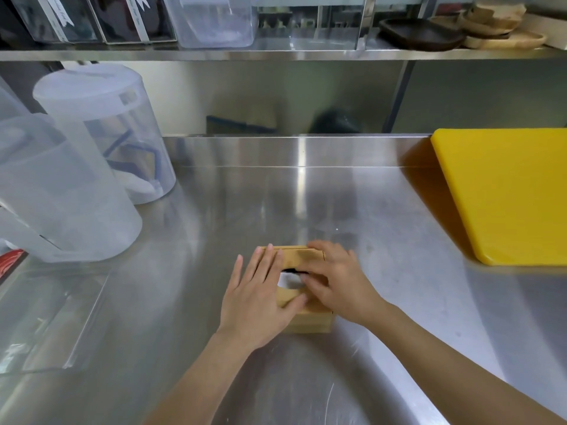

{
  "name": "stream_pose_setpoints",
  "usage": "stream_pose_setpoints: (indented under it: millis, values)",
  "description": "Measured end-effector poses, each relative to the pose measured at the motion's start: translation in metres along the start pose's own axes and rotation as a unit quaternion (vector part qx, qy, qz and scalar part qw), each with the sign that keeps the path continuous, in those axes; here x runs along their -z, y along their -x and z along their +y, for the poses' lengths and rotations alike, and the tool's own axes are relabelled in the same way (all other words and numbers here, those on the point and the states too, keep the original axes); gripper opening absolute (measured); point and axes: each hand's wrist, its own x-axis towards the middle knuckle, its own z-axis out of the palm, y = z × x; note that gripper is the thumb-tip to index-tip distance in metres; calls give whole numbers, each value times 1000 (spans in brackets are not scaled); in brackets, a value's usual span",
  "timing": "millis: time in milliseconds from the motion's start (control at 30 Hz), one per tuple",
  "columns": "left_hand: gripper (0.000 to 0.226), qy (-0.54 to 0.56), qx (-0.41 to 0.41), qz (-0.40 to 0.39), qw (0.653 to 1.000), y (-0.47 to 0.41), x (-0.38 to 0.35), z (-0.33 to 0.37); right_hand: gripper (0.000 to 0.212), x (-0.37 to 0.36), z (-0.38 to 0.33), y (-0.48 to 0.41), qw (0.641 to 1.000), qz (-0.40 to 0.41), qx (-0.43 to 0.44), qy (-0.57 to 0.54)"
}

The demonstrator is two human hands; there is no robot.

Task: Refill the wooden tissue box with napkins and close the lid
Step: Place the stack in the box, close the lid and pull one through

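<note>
Two bare hands pressed flat on a wooden tissue box (pixel 310 317) that sat near the front middle of a steel counter (pixel 383 216). The left hand (pixel 257 299) lay open across the left part of the lid (pixel 297 256), fingers spread and pointing away from the person, thumb reaching toward the opening (pixel 290 280) in the top. The right hand (pixel 337 280) lay open over the right part, its fingers crossing the lid toward that same opening. Neither hand gripped anything; both rested palm down on the wood. The lid sat level on the box. A patch of white napkin (pixel 288 282) showed through the opening between the two hands.

A yellow board (pixel 506 194) lay on the counter's right side, well apart from the box. Two clear plastic jugs (pixel 61 191) stood at the left, the rear one (pixel 116 124) with a lid and some blue and white items inside that were too blurred to tell. A clear flat sheet or tray (pixel 52 320) lay at the left front edge. On the shelf (pixel 276 53) above stood clear containers (pixel 214 19) at the left and dark and pale wooden plates (pixel 460 32) at the right.
</note>
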Motion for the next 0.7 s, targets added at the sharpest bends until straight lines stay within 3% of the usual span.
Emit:
stream_pose_setpoints:
  millis: [67, 167, 300, 467, 567, 700]
  values:
    - [82, -3, 3, 3, 1000, 0, 1, 0, 35, -2, -6, -3, 998, 0, 24, 65]
    - [79, -5, 1, 16, 1000, 1, 2, 2, 35, -1, -16, -9, 987, -95, 9, 126]
    - [82, 6, -9, 13, 1000, 1, 5, 1, 35, 7, -28, -18, 940, -259, -1, 224]
    - [93, 22, -21, -10, 999, 1, 4, -4, 53, -2, -38, -39, 882, -366, -34, 294]
    - [93, 40, -14, -18, 999, 2, 4, -3, 44, -5, -43, -40, 889, -342, -51, 300]
    - [90, 41, -3, -25, 999, 2, 5, -1, 30, -5, -47, -36, 935, -194, -44, 295]
